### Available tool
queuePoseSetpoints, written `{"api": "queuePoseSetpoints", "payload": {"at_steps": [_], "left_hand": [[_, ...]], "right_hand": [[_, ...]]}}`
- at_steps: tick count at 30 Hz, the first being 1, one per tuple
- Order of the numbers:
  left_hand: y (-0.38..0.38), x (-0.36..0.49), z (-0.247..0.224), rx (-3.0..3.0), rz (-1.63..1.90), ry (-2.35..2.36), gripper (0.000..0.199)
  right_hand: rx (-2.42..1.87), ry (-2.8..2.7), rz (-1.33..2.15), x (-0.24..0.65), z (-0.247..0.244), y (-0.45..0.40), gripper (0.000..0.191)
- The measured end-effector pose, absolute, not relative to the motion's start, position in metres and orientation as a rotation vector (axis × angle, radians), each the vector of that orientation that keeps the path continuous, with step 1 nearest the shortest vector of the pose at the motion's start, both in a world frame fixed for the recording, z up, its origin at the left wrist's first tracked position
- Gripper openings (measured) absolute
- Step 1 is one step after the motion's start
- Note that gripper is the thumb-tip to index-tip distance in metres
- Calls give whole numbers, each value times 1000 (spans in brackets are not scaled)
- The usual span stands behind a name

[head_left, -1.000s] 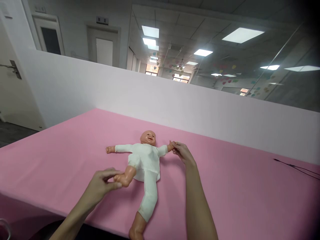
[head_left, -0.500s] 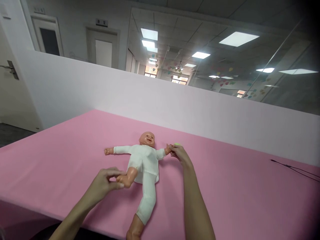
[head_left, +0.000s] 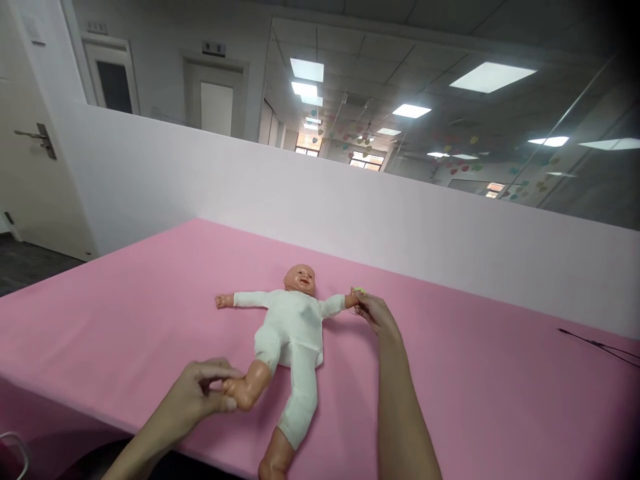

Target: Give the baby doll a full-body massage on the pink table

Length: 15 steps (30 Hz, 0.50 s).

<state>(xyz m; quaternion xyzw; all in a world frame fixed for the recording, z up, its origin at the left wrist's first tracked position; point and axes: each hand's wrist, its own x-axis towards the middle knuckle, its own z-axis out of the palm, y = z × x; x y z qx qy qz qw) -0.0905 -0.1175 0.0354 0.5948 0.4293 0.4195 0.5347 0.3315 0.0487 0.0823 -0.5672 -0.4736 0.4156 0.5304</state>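
A baby doll [head_left: 295, 320] with a white cloth body lies on its back on the pink table cover [head_left: 150, 300], its head toward the wall. My left hand [head_left: 203, 390] is closed round the doll's foot on the left, thumb below and fingers above. That leg is bent a little outward. My right hand [head_left: 375, 312] pinches the doll's hand on the right, and that arm is stretched out sideways. Just behind my right fingers a small yellow-green thing [head_left: 360, 291] shows, mostly hidden. The doll's other arm lies spread out, and its other leg points toward me.
A thin black cable [head_left: 595, 343] lies at the table's right side. Behind the table runs a low white wall [head_left: 350, 200] with glass above it. A door [head_left: 40, 147] with a metal handle stands at the left.
My left hand has drawn the doll's foot down toward me, so the leg is straighter. My right hand has pulled the doll's arm further out to the right. The view has shifted slightly.
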Motion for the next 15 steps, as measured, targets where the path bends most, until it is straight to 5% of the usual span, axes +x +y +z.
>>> {"api": "queuePoseSetpoints", "payload": {"at_steps": [9,15], "left_hand": [[-24,-19,35,1362,1221,1045,39],[-50,-41,33,1397,1192,1028,33]], "right_hand": [[-1442,-1538,1239,254,87,40,45],[-1394,-1407,1105,300,91,42,35]]}}
